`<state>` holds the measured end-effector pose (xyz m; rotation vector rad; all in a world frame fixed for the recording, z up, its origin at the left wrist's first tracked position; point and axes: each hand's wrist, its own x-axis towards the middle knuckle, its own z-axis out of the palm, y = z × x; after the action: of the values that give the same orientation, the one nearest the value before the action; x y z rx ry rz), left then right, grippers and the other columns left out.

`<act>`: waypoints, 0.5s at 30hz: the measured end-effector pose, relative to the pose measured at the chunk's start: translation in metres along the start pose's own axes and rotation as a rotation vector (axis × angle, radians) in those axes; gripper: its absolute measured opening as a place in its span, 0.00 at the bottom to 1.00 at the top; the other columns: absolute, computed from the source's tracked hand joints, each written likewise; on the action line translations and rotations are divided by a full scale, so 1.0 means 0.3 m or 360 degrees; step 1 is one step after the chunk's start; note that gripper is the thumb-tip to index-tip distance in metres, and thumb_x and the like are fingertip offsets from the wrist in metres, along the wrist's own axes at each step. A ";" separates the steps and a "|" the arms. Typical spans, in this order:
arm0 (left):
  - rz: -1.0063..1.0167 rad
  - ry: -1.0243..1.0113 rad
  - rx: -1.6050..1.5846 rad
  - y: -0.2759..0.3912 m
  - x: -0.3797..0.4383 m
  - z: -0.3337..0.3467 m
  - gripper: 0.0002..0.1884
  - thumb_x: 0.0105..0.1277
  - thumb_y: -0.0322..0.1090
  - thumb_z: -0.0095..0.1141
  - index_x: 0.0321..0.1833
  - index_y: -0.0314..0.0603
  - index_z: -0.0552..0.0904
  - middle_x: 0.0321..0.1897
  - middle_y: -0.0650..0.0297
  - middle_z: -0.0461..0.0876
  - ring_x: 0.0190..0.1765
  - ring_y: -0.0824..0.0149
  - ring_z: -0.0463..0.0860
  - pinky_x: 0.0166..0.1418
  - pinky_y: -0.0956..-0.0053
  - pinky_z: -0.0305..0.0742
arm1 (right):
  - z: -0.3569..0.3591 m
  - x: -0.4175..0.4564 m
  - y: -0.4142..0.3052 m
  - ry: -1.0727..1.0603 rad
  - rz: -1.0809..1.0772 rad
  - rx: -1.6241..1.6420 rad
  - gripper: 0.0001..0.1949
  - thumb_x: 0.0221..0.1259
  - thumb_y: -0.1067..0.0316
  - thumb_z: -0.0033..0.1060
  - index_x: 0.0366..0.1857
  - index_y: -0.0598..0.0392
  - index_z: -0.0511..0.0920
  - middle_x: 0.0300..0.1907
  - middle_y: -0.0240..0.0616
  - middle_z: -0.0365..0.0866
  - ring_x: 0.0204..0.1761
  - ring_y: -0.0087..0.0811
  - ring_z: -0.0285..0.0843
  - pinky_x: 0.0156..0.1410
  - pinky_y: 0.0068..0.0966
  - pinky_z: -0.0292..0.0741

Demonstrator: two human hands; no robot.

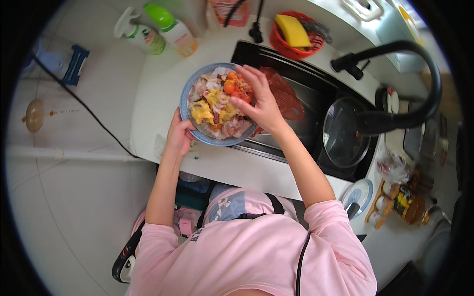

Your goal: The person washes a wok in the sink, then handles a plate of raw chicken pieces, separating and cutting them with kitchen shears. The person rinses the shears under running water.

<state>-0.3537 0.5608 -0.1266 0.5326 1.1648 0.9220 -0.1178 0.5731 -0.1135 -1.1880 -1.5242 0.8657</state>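
A blue-rimmed bowl (pixel 188 131) is held up over the counter at the left end of the black sink. In it lie pale food scraps, yellow mushy pieces and small orange-red round fruits that look like cherry tomatoes. My left hand (pixel 180 134) grips the bowl's lower left rim, thumb on top. Above its right side is my right hand (pixel 261 100), fingers spread and thumb over the scraps; whether it touches the rim or the food is not clear. Behind that hand a reddish-brown flat thing (pixel 287 98) lies in the sink (pixel 311 129).
Two cleaning bottles, one a spray bottle (pixel 142 39), the other green-capped (pixel 177 35), stand beyond the bowl. A red basket (pixel 274 39) holds a yellow sponge (pixel 292 30). The black faucet (pixel 437 77) arches over a glass lid (pixel 346 137). A plate (pixel 364 192) lies right.
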 end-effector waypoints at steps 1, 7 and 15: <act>-0.0026 -0.0047 0.0025 -0.019 -0.015 0.042 0.33 0.46 0.17 0.40 0.61 0.39 0.65 0.47 0.60 0.74 0.42 0.67 0.80 0.31 0.73 0.83 | -0.029 -0.032 -0.006 0.0003 0.0000 -0.0143 0.32 0.48 0.48 0.68 0.60 0.45 0.71 0.60 0.48 0.65 0.61 0.48 0.65 0.64 0.37 0.66; -0.0215 -0.0212 0.0241 -0.097 -0.087 0.270 0.20 0.46 0.17 0.41 0.46 0.39 0.68 0.39 0.62 0.73 0.32 0.69 0.79 0.26 0.73 0.83 | -0.187 -0.250 0.028 0.0241 0.0231 -0.0163 0.28 0.47 0.49 0.69 0.55 0.43 0.77 0.59 0.45 0.67 0.60 0.44 0.67 0.63 0.36 0.67; -0.0270 -0.0189 0.0650 -0.093 -0.156 0.475 0.17 0.45 0.19 0.43 0.41 0.40 0.66 0.35 0.59 0.74 0.28 0.61 0.82 0.23 0.65 0.85 | -0.252 -0.369 0.136 0.0540 0.0201 0.0158 0.25 0.49 0.57 0.68 0.55 0.44 0.78 0.58 0.43 0.67 0.60 0.39 0.68 0.64 0.31 0.66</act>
<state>-0.2159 0.5204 -0.0749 0.7921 1.2744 0.4992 -0.0295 0.4749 -0.1606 -1.2941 -1.1306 0.7668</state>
